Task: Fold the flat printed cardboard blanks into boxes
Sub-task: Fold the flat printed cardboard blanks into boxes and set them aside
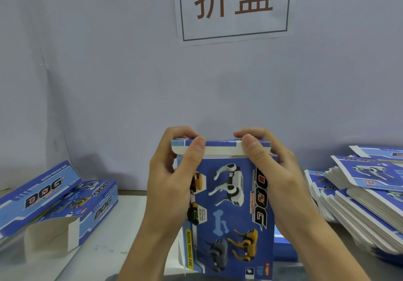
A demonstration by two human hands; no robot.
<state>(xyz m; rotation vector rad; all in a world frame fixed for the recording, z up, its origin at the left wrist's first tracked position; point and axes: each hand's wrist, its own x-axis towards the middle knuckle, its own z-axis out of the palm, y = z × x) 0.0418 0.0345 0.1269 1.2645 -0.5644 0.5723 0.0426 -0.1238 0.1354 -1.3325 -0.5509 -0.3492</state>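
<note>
Head view: left hand [172,171], right hand [274,167] pinch box [231,211] top flap.

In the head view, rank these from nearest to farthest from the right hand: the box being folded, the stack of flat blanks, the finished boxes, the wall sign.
1. Box being folded: held in the right hand, centre.
2. Stack of flat blanks: on the table, to the right.
3. Finished boxes: on the table, far left, beyond the left hand.
4. Wall sign: high on the wall behind.

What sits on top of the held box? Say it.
The blue top flap is folded over the box, gripped by the left hand and right hand. The inside is covered.
</note>
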